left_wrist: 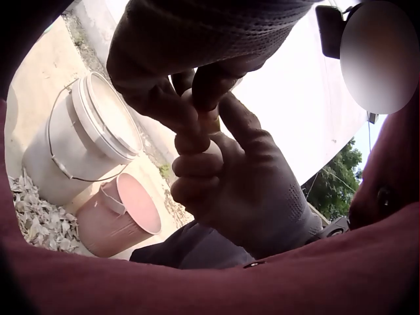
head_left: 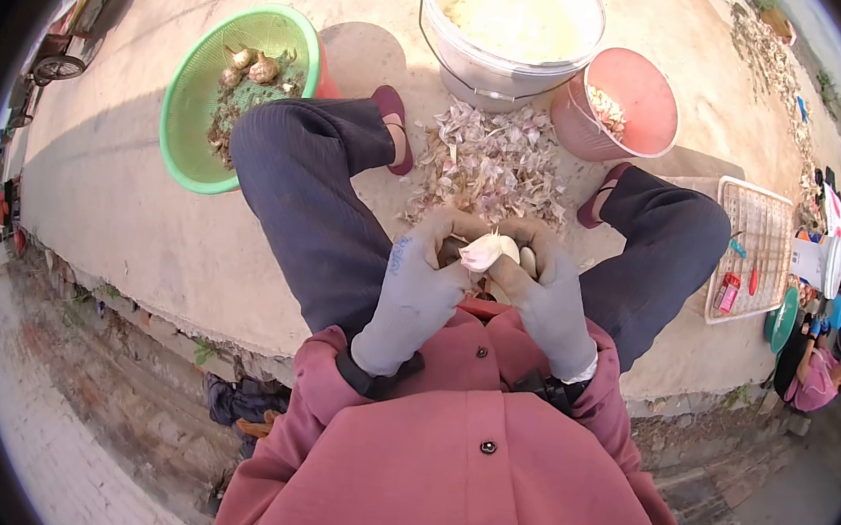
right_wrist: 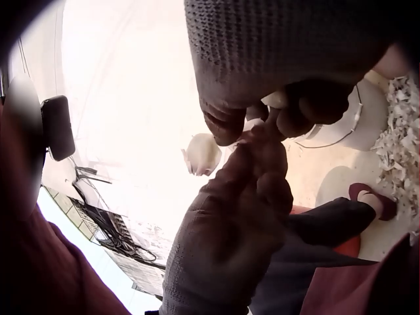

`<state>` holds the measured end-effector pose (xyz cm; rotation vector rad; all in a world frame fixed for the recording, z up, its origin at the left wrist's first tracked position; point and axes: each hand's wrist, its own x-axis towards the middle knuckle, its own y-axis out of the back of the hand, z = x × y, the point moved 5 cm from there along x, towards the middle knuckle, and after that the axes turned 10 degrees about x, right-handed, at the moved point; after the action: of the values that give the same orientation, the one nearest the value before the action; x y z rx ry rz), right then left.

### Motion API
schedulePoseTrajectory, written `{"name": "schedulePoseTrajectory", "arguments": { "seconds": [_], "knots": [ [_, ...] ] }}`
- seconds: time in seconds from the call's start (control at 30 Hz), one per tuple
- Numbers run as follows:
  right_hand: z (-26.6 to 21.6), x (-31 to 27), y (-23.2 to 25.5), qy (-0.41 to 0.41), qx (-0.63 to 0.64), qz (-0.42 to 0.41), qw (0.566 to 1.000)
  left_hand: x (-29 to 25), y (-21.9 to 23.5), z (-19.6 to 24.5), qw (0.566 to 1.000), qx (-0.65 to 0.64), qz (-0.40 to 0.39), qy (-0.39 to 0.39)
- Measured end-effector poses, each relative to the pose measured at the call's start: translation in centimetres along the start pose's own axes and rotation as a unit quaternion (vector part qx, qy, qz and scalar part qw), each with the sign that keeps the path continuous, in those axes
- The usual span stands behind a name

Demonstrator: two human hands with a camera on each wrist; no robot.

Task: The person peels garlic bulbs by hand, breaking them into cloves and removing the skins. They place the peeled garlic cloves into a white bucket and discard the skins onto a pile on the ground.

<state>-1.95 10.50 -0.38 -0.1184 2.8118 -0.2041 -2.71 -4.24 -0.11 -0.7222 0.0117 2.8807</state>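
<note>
In the head view, my two grey-gloved hands meet in front of my lap around a partly peeled garlic bulb (head_left: 482, 252) with pinkish-white skin. Fingers and thumb of the left hand (head_left: 418, 287) grip it from one side. The right hand (head_left: 548, 309) pinches at its other side and has a pale garlic clove (head_left: 527, 263) tucked among its fingers. In the right wrist view, the clove (right_wrist: 275, 100) shows under the curled right fingers, and the bulb (right_wrist: 202, 155) stands out past the left hand (right_wrist: 226, 230). Gloved fingertips cover part of the garlic in the left wrist view.
A heap of garlic skins (head_left: 495, 159) lies between my feet. Beyond it are a white bucket (head_left: 477, 77) and a pink bucket (head_left: 578, 121) with cloves inside. A green basket (head_left: 179, 111) with garlic bulbs stands at left, a crate-like rack (head_left: 779, 224) at right.
</note>
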Motion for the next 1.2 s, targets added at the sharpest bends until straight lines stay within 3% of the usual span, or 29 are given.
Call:
{"name": "schedulePoseTrajectory", "arguments": {
  "seconds": [0.2, 0.27, 0.37, 0.43, 0.53, 0.7, 0.8, 0.87, 1.07, 1.2],
  "knots": [
    [0.5, 0.0, 0.5, -0.024, -0.024, 0.030, 0.999, 0.1, -0.5, -1.0, 0.999, 0.014, -0.019, -0.026],
    [1.0, 0.1, 0.6, -0.045, 0.004, 0.029, 0.999, -0.1, -0.5, -1.1, 0.999, -0.030, -0.032, 0.022],
    [1.4, 0.1, 1.1, -0.037, 0.001, 0.039, 0.999, 0.0, 0.0, -0.9, 0.998, -0.033, -0.035, 0.037],
    [1.4, 0.0, 1.0, -0.105, 0.080, 0.030, 0.991, 0.2, 0.4, -1.2, 0.999, -0.040, -0.021, 0.028],
    [2.0, 0.0, 1.9, -0.115, 0.153, 0.014, 0.981, 0.4, 1.7, -1.3, 0.998, -0.054, 0.004, 0.034],
    [1.6, -0.5, 2.3, -0.131, 0.097, -0.006, 0.987, 0.6, 1.8, -0.6, 0.998, -0.064, 0.006, 0.026],
    [1.5, -0.6, 0.7, -0.109, 0.099, -0.068, 0.987, 0.7, 1.2, -0.5, 0.998, -0.064, 0.017, 0.013],
    [1.1, -0.4, 0.2, -0.038, -0.026, -0.057, 0.997, 0.6, 1.0, -0.3, 0.998, -0.064, 0.023, -0.016],
    [-1.1, -0.4, -0.9, -0.072, -0.134, -0.053, 0.987, 0.6, 0.9, -0.8, 0.998, 0.024, 0.045, -0.026],
    [-1.1, -0.2, -0.7, -0.071, -0.197, -0.068, 0.975, 0.2, 0.6, 0.1, 0.999, -0.020, 0.023, 0.013]
  ]
}}
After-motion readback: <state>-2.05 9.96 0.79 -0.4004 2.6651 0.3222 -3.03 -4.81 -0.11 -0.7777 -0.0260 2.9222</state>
